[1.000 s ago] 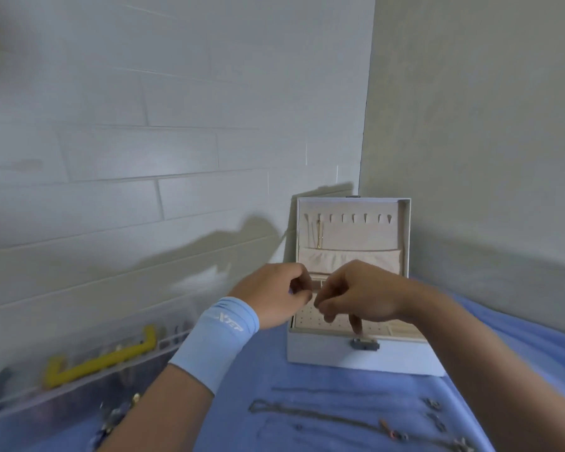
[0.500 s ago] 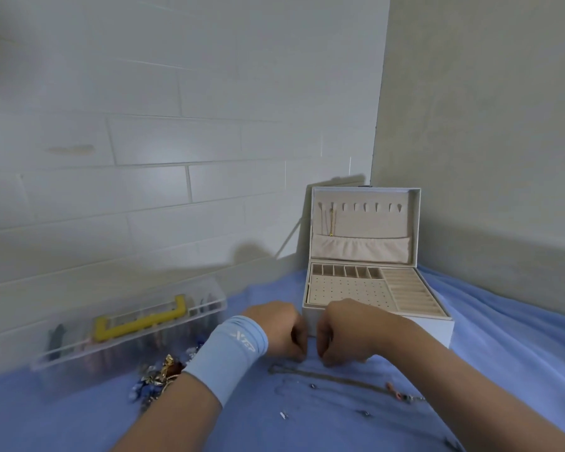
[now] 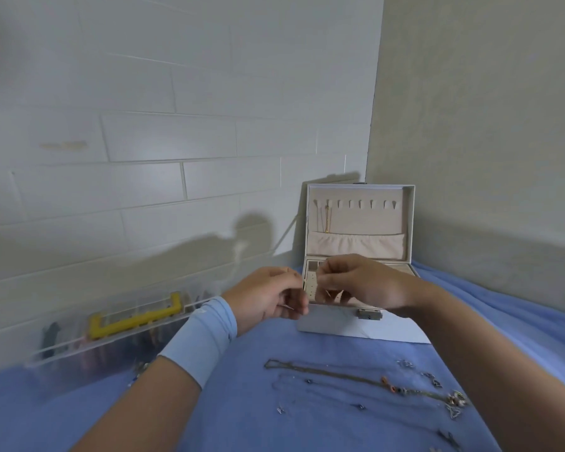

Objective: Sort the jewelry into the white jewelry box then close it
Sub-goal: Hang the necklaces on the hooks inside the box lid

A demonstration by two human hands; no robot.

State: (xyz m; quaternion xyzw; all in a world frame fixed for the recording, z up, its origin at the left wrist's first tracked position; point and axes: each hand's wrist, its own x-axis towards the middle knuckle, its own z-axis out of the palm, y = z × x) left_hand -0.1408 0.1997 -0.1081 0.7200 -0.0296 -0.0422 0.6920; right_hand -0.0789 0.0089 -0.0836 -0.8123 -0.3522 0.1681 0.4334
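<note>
A fine piece of jewelry (image 3: 327, 293), too thin to be identified, is held in the air between the two hands, directly in front of the open white jewelry box (image 3: 356, 327), whose upright lid (image 3: 359, 216) rises just beyond the fingertips. If the pinch is relaxed before the piece is seated in the tray, it could probably be lost on the blue cloth (image 3: 242, 402) or in the wrong compartment; a chain might also be tangled if pulled apart. The left hand (image 3: 268, 298) is curled, thumb and fingertips pressed together on one end; the right hand (image 3: 359, 282) is likewise closed in a pinch on the other. Necklaces (image 3: 340, 375) are laid out nearer the body, below the hands, and a clear organizer (image 3: 134, 318) lies left of the left hand.
</note>
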